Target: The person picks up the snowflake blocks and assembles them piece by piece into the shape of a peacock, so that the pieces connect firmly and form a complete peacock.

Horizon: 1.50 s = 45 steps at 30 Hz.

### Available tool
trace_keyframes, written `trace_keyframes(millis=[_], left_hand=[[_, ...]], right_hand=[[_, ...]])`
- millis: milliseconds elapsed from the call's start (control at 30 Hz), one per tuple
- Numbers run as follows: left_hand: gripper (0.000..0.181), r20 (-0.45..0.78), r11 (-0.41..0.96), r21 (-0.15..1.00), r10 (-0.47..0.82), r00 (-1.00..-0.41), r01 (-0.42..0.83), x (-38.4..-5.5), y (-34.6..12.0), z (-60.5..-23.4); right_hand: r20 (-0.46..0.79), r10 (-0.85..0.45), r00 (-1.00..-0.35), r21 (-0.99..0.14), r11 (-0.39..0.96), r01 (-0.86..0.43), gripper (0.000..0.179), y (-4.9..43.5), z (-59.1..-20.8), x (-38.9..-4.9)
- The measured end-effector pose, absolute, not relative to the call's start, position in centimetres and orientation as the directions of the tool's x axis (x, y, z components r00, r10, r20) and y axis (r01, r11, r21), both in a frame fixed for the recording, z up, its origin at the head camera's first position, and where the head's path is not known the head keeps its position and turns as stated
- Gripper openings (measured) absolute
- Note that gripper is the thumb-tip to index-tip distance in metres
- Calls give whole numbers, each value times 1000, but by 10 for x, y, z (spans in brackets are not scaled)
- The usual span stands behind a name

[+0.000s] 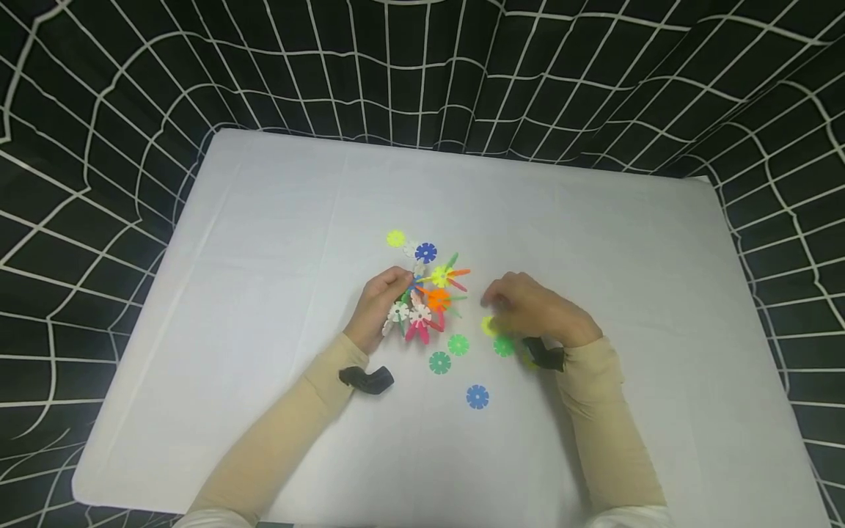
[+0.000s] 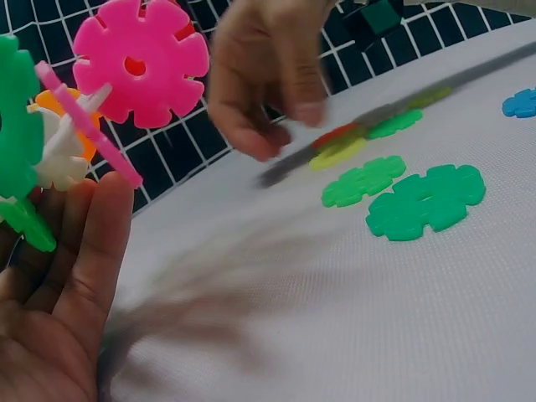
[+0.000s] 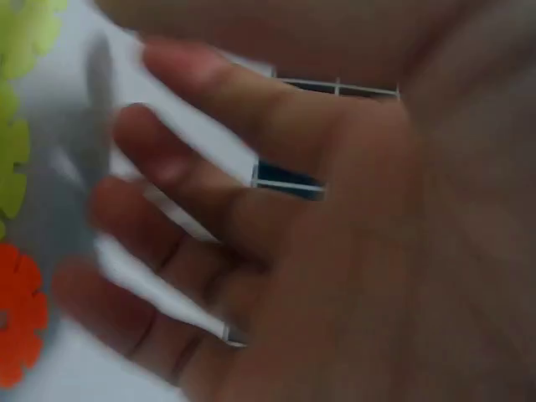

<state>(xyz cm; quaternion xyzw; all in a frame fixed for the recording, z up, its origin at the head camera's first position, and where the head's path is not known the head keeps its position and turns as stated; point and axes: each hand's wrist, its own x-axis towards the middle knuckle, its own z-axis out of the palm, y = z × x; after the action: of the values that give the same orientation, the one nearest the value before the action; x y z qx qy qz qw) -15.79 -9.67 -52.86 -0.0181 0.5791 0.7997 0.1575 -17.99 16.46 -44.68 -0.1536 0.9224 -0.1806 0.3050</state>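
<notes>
My left hand (image 1: 375, 304) grips a cluster of interlocked plastic snowflake discs (image 1: 439, 299) in white, orange, yellow, pink, green and blue, held over the table. A pink disc (image 2: 172, 84) stands out from the cluster above the left fingers in the left wrist view. To the right, my right hand (image 1: 541, 312) hovers above loose discs, blurred, its fingers loosely bent and nothing seen between them. Beneath and beside it lie a yellow disc (image 1: 488, 326) and a green disc (image 1: 504, 346). An orange-red disc (image 3: 21, 314) shows left of its fingertips in the right wrist view.
Nearer the front lie a light green disc (image 1: 458, 345), a darker green disc (image 1: 439, 362) and a blue disc (image 1: 477, 397). Behind the cluster are a yellow disc (image 1: 396, 238) and a dark blue disc (image 1: 425, 253). Black gridded cloth (image 1: 409, 81) surrounds the white table (image 1: 277, 213).
</notes>
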Motion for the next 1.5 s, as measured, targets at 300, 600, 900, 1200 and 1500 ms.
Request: trace_keyframes(millis=[300, 600, 900, 1200, 1500], left_hand=[[17, -200, -227, 933, 314, -928, -278, -157, -98, -528], [17, -131, -153, 968, 377, -917, -201, -156, -98, -529], [19, -115, -137, 973, 402, -908, -184, -156, -99, -531], [17, -107, -137, 974, 425, -899, -181, -157, -100, -530], [19, -96, -140, 975, 440, -893, -174, -156, -99, -528]], right_hand=[[-425, -318, -847, -317, 929, -190, 35, 160, -462, -184], [-281, -222, -934, -373, 922, -107, 45, 161, -480, -197], [-249, -163, -955, -381, 923, -58, 37, 159, -484, -200], [-176, -228, -958, -632, 772, -68, 30, 156, -472, -194], [-74, -289, -955, -800, 589, -116, 25, 146, -451, -182]])
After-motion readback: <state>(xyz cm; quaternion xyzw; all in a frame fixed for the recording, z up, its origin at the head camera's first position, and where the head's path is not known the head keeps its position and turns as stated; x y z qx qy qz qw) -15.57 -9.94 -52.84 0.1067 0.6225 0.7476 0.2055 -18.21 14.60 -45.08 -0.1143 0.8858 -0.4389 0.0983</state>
